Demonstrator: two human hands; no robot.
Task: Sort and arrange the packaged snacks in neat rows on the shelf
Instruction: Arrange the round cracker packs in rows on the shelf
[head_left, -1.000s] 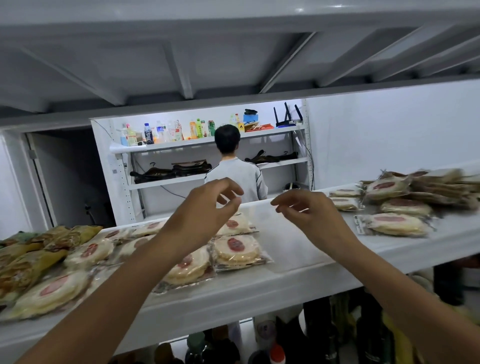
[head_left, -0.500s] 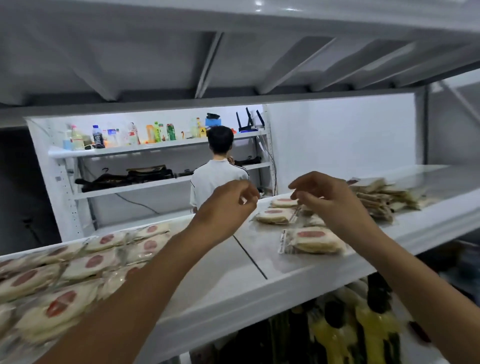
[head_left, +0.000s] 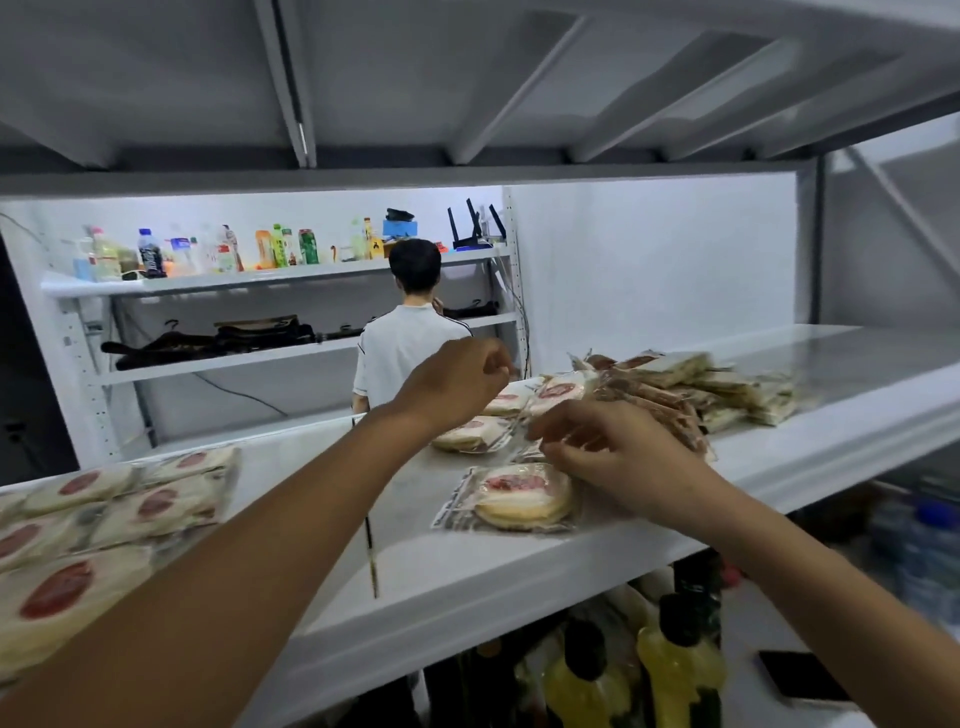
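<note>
Two hands are hovering over the white shelf: the left hand is curling its fingers inward with nothing seen in them, while the right hand is holding loosely bent fingers just above a snack packet lying near the front edge, contact too blurred to tell. More packets are lying in rows at the left, and a loose pile is sitting behind the right hand

Left hand, right hand, snack pack, shelf
</note>
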